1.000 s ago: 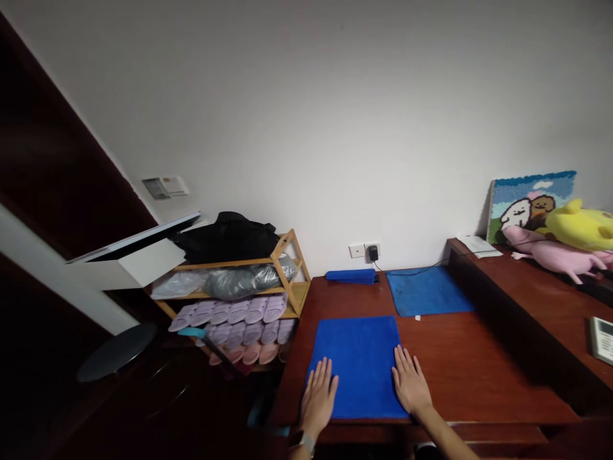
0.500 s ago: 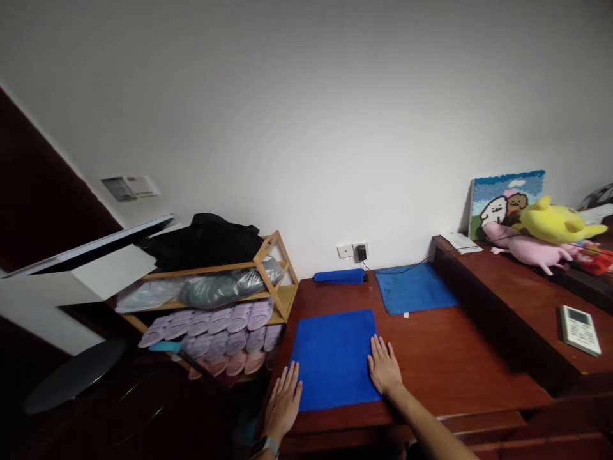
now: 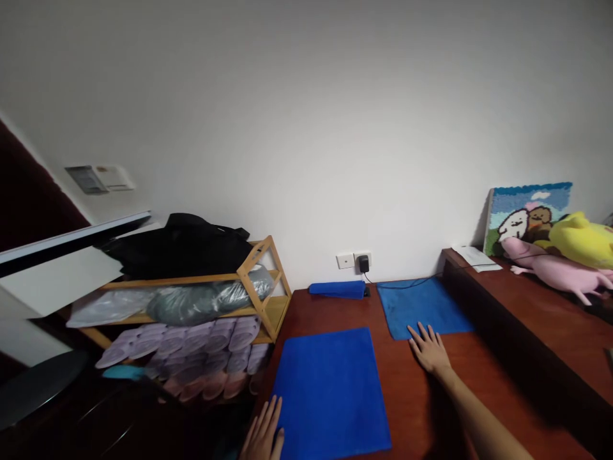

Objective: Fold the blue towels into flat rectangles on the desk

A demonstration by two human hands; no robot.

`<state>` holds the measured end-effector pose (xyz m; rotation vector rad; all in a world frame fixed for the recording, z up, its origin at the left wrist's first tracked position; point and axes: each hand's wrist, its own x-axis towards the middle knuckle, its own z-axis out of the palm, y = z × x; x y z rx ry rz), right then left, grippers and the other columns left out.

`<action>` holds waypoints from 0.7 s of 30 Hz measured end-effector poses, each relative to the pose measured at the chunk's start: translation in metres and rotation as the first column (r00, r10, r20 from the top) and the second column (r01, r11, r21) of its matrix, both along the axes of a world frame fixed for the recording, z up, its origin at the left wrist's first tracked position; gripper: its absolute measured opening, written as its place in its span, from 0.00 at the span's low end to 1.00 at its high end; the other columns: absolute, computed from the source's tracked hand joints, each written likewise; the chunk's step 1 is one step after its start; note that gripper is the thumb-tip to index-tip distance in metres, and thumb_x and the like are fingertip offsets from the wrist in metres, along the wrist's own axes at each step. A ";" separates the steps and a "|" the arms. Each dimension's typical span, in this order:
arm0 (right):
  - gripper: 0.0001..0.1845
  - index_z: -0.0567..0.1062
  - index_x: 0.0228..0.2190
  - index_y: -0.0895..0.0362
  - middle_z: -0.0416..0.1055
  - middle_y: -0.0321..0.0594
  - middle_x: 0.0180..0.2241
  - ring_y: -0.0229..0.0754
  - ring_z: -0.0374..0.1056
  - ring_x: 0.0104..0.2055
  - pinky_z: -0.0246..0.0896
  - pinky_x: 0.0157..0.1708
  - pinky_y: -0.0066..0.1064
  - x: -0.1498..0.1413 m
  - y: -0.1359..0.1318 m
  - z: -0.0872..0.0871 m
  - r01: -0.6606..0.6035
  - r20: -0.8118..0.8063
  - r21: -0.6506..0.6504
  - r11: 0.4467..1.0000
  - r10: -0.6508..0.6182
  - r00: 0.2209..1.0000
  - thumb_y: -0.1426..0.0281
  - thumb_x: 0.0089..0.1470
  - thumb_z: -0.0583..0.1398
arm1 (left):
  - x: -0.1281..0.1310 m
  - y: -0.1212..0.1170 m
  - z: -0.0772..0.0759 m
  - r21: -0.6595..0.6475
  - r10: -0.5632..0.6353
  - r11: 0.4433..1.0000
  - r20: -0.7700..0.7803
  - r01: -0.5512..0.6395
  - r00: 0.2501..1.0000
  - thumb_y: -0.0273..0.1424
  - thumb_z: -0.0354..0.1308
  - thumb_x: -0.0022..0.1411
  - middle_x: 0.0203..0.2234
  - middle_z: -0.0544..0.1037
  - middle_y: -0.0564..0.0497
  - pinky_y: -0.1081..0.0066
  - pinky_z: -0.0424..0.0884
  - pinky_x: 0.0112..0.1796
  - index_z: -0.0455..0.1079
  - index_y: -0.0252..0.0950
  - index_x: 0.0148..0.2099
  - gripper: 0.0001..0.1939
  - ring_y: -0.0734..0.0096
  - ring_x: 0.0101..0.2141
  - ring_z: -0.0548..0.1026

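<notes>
A bright blue cloth (image 3: 330, 390) lies spread flat on the reddish-brown wooden table (image 3: 397, 383). At its left edge is my left hand (image 3: 264, 431), fingers stretched out and cut off by the frame's bottom. My right hand (image 3: 430, 351) reaches over the table, fingers spread, its tips at the near edge of a second, duller blue cloth (image 3: 416, 306); whether they press on it I cannot tell. Neither hand grips anything. A folded blue cloth (image 3: 338, 289) rests at the back of the table by the wall.
A black plug (image 3: 364, 263) sits in the wall socket, its cord crossing the far cloth. Right is a raised wooden ledge (image 3: 550, 326) with a pink plush toy (image 3: 550, 265), yellow plush toy (image 3: 582, 239) and dog picture (image 3: 524, 217). Left stands a slipper rack (image 3: 256, 271).
My right hand has left the bright blue cloth's right edge and moved forward and right to the duller cloth. My left hand stays by the left edge. The view has shifted.
</notes>
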<state>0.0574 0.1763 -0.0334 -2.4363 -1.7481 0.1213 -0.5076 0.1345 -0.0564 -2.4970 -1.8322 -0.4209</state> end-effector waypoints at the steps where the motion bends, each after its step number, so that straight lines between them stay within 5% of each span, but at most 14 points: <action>1: 0.31 0.55 0.69 0.40 0.46 0.34 0.73 0.53 0.39 0.74 0.32 0.70 0.50 0.003 0.000 -0.003 -0.006 0.004 -0.010 1.000 0.006 1.000 0.53 0.67 0.45 | -0.001 0.000 0.000 0.000 0.000 1.000 0.001 0.000 1.000 0.38 0.43 0.72 0.71 0.56 0.59 0.52 0.64 0.65 0.43 0.51 0.75 0.32 0.59 0.69 0.58; 6: 0.33 0.55 0.69 0.41 0.47 0.36 0.73 0.56 0.39 0.74 0.35 0.70 0.50 -0.020 -0.035 -0.017 -0.005 0.026 0.016 1.000 0.004 1.000 0.50 0.66 0.45 | 0.003 0.000 0.002 0.023 0.004 1.000 0.026 -0.005 1.000 0.38 0.44 0.71 0.70 0.59 0.58 0.52 0.63 0.65 0.48 0.49 0.74 0.31 0.60 0.69 0.58; 15: 0.35 0.58 0.68 0.40 0.49 0.35 0.72 0.60 0.41 0.74 0.38 0.69 0.56 -0.086 -0.176 -0.028 -0.002 -0.021 0.067 0.998 0.003 1.000 0.48 0.63 0.48 | 0.023 -0.029 0.036 0.175 -0.006 0.984 0.138 -0.019 0.990 0.39 0.41 0.72 0.56 0.79 0.45 0.53 0.70 0.60 0.75 0.40 0.59 0.25 0.55 0.59 0.73; 21: 0.34 0.59 0.68 0.41 0.49 0.35 0.72 0.60 0.40 0.74 0.38 0.69 0.57 -0.106 -0.230 -0.031 -0.015 -0.008 0.087 0.996 0.016 1.000 0.50 0.62 0.48 | 0.012 -0.075 0.028 0.094 -0.151 0.984 0.015 0.149 0.988 0.38 0.44 0.73 0.67 0.68 0.54 0.55 0.63 0.65 0.63 0.48 0.69 0.25 0.61 0.66 0.64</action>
